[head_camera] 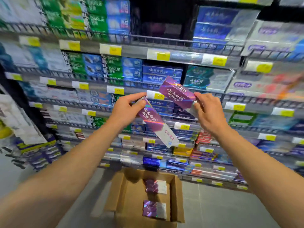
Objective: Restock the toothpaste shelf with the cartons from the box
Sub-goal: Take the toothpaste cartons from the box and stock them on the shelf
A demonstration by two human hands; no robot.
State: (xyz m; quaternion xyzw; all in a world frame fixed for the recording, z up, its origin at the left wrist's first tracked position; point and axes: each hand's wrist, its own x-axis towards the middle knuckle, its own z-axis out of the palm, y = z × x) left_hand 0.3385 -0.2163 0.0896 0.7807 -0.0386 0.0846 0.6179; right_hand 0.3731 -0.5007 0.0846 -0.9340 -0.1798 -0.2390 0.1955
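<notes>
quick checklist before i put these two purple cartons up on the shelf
1. Left hand grip on its purple carton: ok, fingers wrap the upper end.
2. Right hand grip on the second purple carton: ok, held at its silver end.
3. Cartons clear of each other: ok, a gap shows between them.
4. Open slot on the shelf: ok, a dark gap on the top row; whether it is the right slot, cannot tell.
5. Cartons level for shelving: not ok, both are tilted.
6. Stock left in the cardboard box: ok, more purple cartons lie inside.
</notes>
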